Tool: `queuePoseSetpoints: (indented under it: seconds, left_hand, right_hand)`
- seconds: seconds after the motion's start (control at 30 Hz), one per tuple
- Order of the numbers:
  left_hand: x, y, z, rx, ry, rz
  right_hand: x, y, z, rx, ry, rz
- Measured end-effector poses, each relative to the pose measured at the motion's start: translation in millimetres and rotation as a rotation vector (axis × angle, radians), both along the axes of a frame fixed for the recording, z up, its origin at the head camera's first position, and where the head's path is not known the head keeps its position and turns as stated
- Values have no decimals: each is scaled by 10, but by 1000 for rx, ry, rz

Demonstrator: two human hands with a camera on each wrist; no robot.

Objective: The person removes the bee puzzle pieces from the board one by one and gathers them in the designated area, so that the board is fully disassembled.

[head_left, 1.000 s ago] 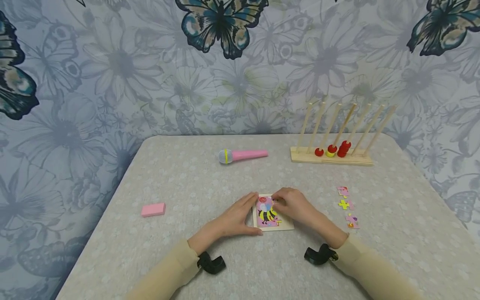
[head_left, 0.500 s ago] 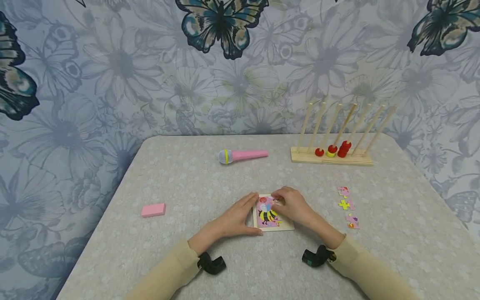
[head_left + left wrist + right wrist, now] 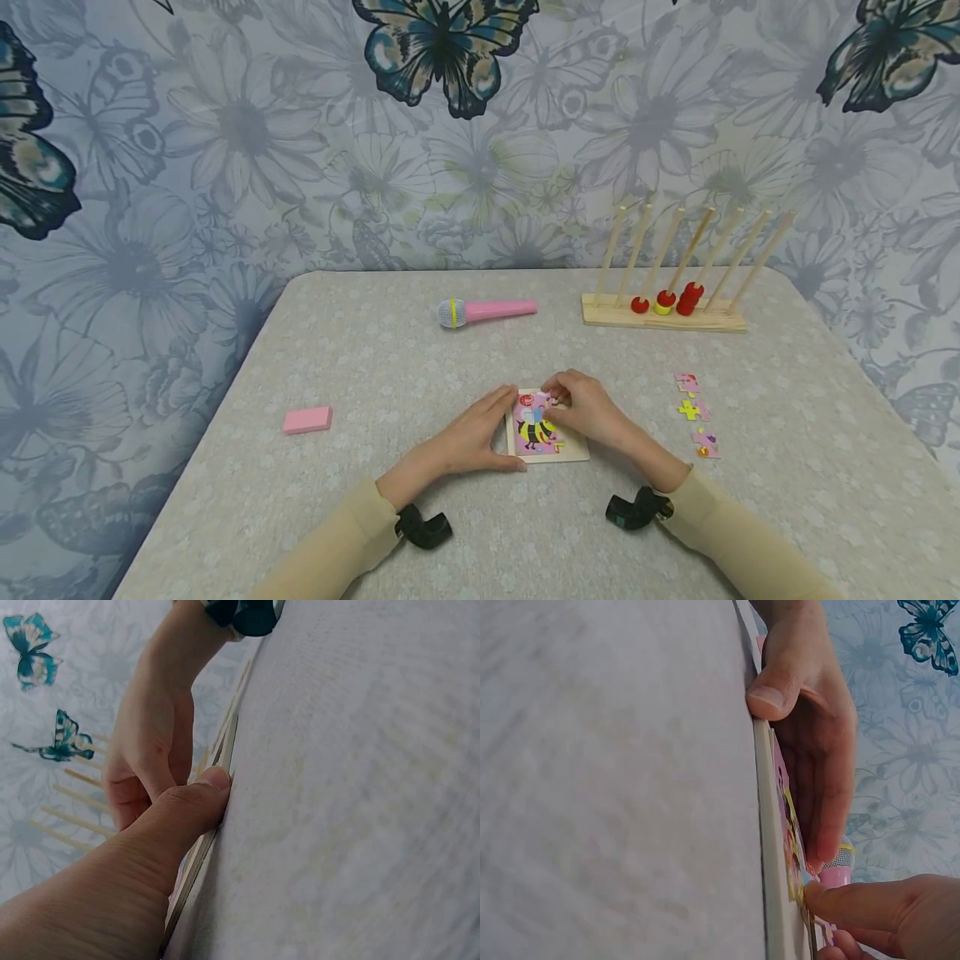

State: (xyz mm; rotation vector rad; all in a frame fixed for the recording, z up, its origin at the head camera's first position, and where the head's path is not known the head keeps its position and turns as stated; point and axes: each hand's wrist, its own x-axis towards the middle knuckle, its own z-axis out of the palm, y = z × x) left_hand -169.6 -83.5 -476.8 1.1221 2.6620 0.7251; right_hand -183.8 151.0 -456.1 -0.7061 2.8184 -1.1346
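A jigsaw puzzle tray (image 3: 573,448) with a light wooden rim lies on the table, its left part filled with a bee picture (image 3: 534,432). My left hand (image 3: 471,435) grips the tray from the left, fingers at the far corner and thumb on the near edge. In the left wrist view the thumb (image 3: 202,793) presses against the rim. Over the tray's upper right, my right hand (image 3: 592,410) pinches a puzzle piece (image 3: 823,931), mostly hidden by the fingers. Loose pink and yellow puzzle pieces (image 3: 688,409) lie in a column to the right.
A pink block (image 3: 307,420) lies at the left. Behind the tray is a pink toy microphone (image 3: 498,310). At the back right stands a wooden peg rack (image 3: 622,317) with red and yellow beads. A patterned wall (image 3: 300,167) rises behind the table.
My right hand has shifted very slightly away from me at the tray's upper right, still pinching the puzzle piece. My left hand and the tray stay in place.
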Motion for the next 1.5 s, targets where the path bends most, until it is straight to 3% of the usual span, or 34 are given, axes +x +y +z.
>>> queuePoseSetpoints:
  seconds: [0.5,1.0,1.27,1.5]
  left_hand:
    - [3,11,-3,3,-13,9]
    - [8,12,-23,-6,7,8]
    - [7,9,-38,4,21,3]
    - [10,5,-36,14,18,-2]
  right_hand:
    - [-51,17,-3,12,72,68]
    - [-60,23,-10,127,158,103]
    - [-67,32,5,129,128,103]
    - [-137,233,106,27,90,125]
